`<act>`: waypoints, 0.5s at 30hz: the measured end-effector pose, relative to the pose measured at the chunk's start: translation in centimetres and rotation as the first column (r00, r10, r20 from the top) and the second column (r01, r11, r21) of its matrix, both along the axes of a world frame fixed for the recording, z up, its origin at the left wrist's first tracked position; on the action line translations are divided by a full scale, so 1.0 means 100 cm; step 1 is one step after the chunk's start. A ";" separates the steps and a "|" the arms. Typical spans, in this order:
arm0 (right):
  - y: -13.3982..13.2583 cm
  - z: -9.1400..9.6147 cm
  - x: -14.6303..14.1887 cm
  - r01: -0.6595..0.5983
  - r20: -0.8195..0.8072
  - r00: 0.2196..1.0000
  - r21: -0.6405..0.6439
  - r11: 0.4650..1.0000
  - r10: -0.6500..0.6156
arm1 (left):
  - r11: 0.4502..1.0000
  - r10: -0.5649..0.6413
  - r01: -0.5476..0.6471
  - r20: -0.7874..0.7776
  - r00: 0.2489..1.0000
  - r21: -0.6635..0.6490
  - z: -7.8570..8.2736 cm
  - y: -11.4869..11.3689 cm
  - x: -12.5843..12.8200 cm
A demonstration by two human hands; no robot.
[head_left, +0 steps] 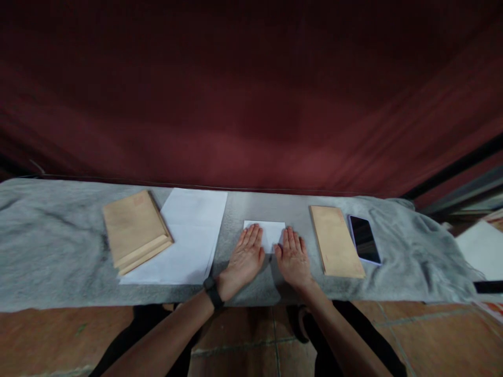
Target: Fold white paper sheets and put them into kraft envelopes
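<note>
A small folded sheet of white paper (270, 236) lies flat on the grey cloth in front of me. My left hand (247, 252) rests on its left part, fingers stretched out and palm down. On its right edge lies my right hand (293, 255), also flat with the fingers extended. Both thumbs point inward, and the paper's middle shows between them. Part of the sheet is hidden under the fingers. Neither hand grasps anything.
Left of my hands, a stack of brown envelopes (135, 225) overlaps large white sheets (196, 225). To the right are more brown envelopes (337, 241) and a phone (364, 239) in a light purple case. The grey cloth (51, 246) meets a dark red wall (251, 104) behind.
</note>
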State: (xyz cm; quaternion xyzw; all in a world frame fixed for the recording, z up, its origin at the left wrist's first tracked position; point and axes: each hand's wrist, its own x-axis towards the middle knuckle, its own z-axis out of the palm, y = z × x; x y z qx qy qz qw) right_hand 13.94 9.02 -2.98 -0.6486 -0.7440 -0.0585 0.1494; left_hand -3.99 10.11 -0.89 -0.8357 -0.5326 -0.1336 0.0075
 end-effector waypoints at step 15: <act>0.019 0.019 -0.029 -0.168 -0.160 0.977 -0.174 0.970 0.140 | 0.997 -0.064 0.060 -0.072 0.995 -0.051 0.003 0.015 0.012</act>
